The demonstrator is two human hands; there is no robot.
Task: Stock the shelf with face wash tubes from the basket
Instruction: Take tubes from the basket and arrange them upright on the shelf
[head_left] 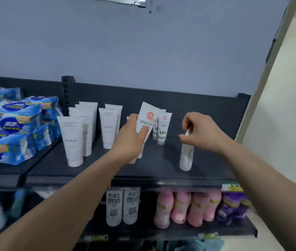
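Note:
My left hand [131,136] grips a white face wash tube with a red round logo [148,115], held tilted above the dark top shelf [161,165]. My right hand [200,132] pinches the top of a slim white tube [186,156] that stands cap-down on the shelf's right part. Two small tubes with green leaf print [162,129] stand behind, between my hands. Rows of plain white tubes [74,140] stand at the left of this shelf. The basket is out of sight.
Blue packs of tissue [11,127] are piled on the neighbouring shelf at the left. On the lower shelf stand white bottles [122,205], pink bottles [187,207] and purple packs [234,205]. A wall closes the right side.

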